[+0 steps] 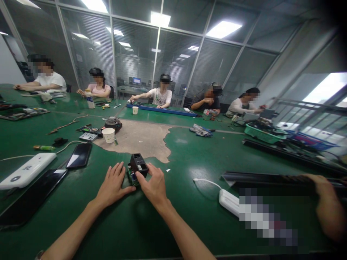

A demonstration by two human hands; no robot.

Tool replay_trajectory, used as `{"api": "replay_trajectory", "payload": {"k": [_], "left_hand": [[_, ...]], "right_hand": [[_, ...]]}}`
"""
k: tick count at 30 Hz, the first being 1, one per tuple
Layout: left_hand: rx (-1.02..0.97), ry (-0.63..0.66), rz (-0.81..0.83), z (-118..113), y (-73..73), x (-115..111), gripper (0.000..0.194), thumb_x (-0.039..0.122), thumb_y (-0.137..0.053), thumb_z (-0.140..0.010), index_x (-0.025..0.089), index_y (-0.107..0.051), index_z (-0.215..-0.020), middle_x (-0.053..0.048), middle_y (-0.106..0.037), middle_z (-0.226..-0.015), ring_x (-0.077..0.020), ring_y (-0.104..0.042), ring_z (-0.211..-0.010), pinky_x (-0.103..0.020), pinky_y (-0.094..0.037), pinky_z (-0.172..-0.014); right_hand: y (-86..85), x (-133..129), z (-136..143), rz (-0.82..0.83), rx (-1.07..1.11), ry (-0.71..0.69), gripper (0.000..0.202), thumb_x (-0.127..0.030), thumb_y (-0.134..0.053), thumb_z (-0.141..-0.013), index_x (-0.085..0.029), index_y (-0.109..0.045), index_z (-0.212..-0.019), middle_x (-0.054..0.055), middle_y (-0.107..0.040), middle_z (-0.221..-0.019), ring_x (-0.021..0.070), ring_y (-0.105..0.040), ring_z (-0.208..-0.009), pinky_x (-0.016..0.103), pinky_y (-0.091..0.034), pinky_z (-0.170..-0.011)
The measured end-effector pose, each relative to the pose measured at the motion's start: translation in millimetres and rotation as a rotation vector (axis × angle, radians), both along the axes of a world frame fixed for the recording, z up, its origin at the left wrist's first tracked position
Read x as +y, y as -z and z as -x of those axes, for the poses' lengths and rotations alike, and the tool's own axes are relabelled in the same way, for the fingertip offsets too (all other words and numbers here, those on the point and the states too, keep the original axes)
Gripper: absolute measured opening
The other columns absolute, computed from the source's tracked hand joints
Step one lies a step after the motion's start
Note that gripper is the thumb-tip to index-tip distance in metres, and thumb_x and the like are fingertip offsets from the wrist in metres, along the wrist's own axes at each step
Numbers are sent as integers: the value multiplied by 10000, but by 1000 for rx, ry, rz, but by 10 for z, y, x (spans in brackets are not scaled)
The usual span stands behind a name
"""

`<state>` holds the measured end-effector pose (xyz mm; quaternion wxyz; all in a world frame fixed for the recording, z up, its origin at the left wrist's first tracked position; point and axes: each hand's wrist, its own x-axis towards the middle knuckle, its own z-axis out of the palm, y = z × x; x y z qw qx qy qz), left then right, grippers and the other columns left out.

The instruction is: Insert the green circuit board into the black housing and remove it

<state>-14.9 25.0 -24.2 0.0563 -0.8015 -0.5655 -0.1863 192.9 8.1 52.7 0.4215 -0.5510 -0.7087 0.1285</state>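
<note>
Two hands, left hand (114,184) and right hand (153,184), touch one black box (138,164).

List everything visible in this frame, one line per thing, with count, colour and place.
Table: one, green, worn bare patch mid-top.
Module: one, black on a green board, between the hands.
Paper cups: two, white, centre-left and far centre.
Phone: one, black, left.
Router: one, white, near left edge.
Tablet: one, black, near left.
Power strip: one, white, near right.
Tray: one, green, far right.
Bottle: one, white, far left.
Co-workers: five, seated at far side.
Another person's arm: one, right edge.
Left hand: flat, touching module's board.
Right hand: fingers on module.
</note>
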Motion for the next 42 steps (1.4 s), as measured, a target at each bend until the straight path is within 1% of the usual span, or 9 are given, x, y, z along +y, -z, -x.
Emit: {"api": "replay_trajectory", "payload": {"k": [6, 11, 19, 22, 26, 29, 33, 38, 42], "left_hand": [[-16, -6, -6, 21, 32, 10, 883, 736, -550, -791, 112, -455, -1409, -205, -337, -1555, -383, -262, -1447, -578, -176, -1171], [-19, -17, -11, 31, 58, 19, 864, 674, -569, -802, 84, -429, -1417, -225, -346, -1544, -380, -269, -1445, -570, -185, -1173], [13, -24, -12, 32, 75, 32, 928, 648, -598, -759, 67, -374, -1447, -239, -323, -1551, -387, -271, -1444, -564, -185, -1176], [19, -21, -12, 33, 89, 35, 935, 625, -591, -770, 55, -338, -1468, -244, -307, -1557, -389, -266, -1445, -568, -186, -1174], [7, -20, -29, 30, 102, 36, 922, 591, -582, -787, 73, -297, -1494, -233, -304, -1563, -381, -262, -1449, -562, -180, -1177], [-1, -13, -34, 22, 102, 35, 935, 591, -580, -790, 80, -269, -1508, -229, -302, -1565, -375, -260, -1452, -552, -174, -1182], [-10, 6, -34, 19, 89, 33, 1023, 670, -596, -750, 107, -235, -1525, -223, -302, -1566, -386, -269, -1446, -564, -173, -1179], [6, 37, -25, 37, 87, 39, 1108, 752, -586, -730, 87, -206, -1531, -239, -266, -1576, -391, -241, -1454, -568, -161, -1182], [19, 28, -30, 43, 120, 61, 1029, 723, -548, -792, 87, -217, -1530, -234, -285, -1571, -380, -255, -1452, -559, -174, -1183]], "right_hand": [[67, -22, 164, 19, -83, 17, 366, -404, -680, -833, -202, -660, -1137, 127, -682, -1183, 294, -566, -1223, 506, -292, -1110], [79, -43, 197, 42, -125, 4, 340, -419, -675, -830, -199, -661, -1089, 115, -705, -1096, 287, -602, -1154, 505, -296, -1102], [136, -83, 196, 49, -123, -4, 411, -390, -673, -821, -189, -614, -1175, 114, -696, -1122, 283, -587, -1171, 512, -264, -1116], [115, -60, 205, 39, -116, 3, 394, -396, -681, -808, -182, -626, -1135, 118, -695, -1117, 282, -592, -1160, 509, -249, -1123], [57, -61, 218, 39, -128, -11, 294, -370, -680, -797, -210, -652, -1041, 82, -723, -1012, 269, -647, -1039, 510, -241, -1123], [65, -82, 211, 46, -157, -15, 281, -359, -686, -782, -215, -663, -1022, 77, -731, -973, 272, -661, -995, 518, -252, -1115], [178, -75, 170, 78, -177, -11, 327, -380, -701, -775, -208, -673, -1051, 100, -730, -1014, 302, -650, -1044, 532, -295, -1090], [316, -53, 118, 84, -126, 13, 594, -483, -778, -709, -169, -638, -1194, 157, -686, -1183, 371, -522, -1259, 547, -311, -1089], [337, -54, 134, 80, -96, -4, 512, -466, -784, -722, -211, -664, -1150, 121, -721, -1099, 351, -570, -1203, 551, -297, -1096]]}}
